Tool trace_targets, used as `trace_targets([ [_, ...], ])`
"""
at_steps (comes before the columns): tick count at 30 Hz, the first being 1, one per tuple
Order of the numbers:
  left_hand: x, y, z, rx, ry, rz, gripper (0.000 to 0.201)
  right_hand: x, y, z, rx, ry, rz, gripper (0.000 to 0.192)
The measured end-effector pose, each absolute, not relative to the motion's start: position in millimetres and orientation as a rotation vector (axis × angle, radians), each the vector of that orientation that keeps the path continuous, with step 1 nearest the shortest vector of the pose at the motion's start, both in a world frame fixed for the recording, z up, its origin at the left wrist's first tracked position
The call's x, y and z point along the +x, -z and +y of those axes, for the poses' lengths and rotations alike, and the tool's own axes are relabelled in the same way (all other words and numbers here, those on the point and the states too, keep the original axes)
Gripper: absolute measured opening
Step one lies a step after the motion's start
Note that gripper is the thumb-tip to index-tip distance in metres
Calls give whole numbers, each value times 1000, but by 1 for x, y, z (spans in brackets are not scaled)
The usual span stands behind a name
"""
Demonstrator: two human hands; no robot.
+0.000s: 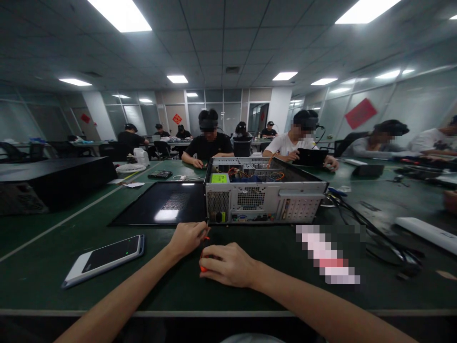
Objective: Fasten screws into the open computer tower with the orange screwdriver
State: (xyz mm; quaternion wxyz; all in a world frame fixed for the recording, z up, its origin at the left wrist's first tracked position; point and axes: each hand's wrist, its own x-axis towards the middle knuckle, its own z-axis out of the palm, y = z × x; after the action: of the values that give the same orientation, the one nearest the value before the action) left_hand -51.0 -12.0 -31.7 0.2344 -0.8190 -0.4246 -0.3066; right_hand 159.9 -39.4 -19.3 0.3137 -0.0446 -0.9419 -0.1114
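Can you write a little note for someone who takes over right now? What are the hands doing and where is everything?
Left hand: pinching the thin shaft of a screwdriver near the computer case.
Right hand: closed over the screwdriver's orange handle.
Case lies open on the green table, back panel facing you; its side panel lies flat to the left.
A phone rests further left.
Whether any back screws remain is too small to tell.

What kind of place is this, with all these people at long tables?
Probably a workshop or training room for computer repair. An opened computer case lies on the green table, the person's hands hold a screwdriver at it, and other people sit at similar tables under office ceiling lights.
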Motion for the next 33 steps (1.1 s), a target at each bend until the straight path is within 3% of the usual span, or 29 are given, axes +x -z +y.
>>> trace_targets([
  [12,-49,29,-13,-2268,811,-1325,19,157,15,-44,-127,240,-2582,21],
  [19,-47,30,-13,-2269,742,-1414,17,158,18,-39,-189,237,-2589,31],
  [33,-47,33,-11,-2258,764,-1497,20,157,12,-46,-140,186,-2572,24],
])
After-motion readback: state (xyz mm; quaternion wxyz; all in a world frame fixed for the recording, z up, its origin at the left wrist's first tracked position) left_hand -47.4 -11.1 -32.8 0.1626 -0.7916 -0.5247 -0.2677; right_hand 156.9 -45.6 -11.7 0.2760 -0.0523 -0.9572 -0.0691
